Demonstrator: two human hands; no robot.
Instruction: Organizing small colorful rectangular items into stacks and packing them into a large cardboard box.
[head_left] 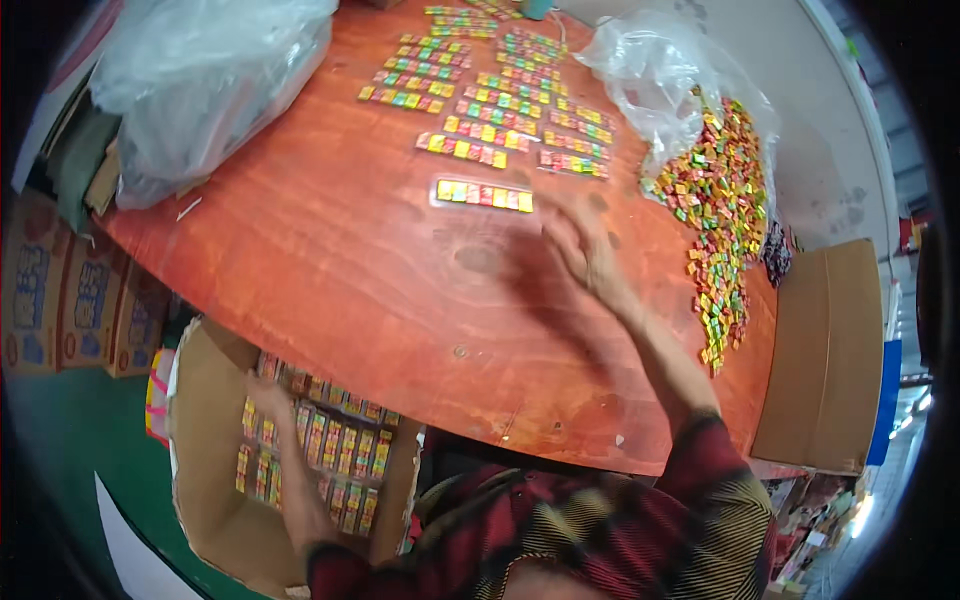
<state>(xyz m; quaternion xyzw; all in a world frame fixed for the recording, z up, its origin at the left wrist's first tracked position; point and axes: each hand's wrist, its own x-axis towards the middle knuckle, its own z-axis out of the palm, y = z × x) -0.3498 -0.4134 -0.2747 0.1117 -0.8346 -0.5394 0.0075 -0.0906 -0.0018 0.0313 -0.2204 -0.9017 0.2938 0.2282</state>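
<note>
On the red wooden table, a clear plastic tray [484, 196] holds a single row of small wrapped candies in yellow, red and green. Just to the right of this tray, my right hand [582, 250] hovers over the table with its fingers apart and nothing visible in them; it is slightly blurred. Down at the left, my left hand [268, 398] reaches into an open cardboard box [215, 400]. Rows of packed candy trays [345, 440] lie inside, and the hand is over their left part. Its fingers are blurred, so what they hold is unclear.
More filled candy trays [505, 100] lie in columns toward the far edge. A heap of loose wrapped candies [728, 200] spills from a clear bag [640, 65] at the right. A large plastic bag [215, 80] covers the far left corner. An upright cardboard piece [825, 350] stands at the right edge.
</note>
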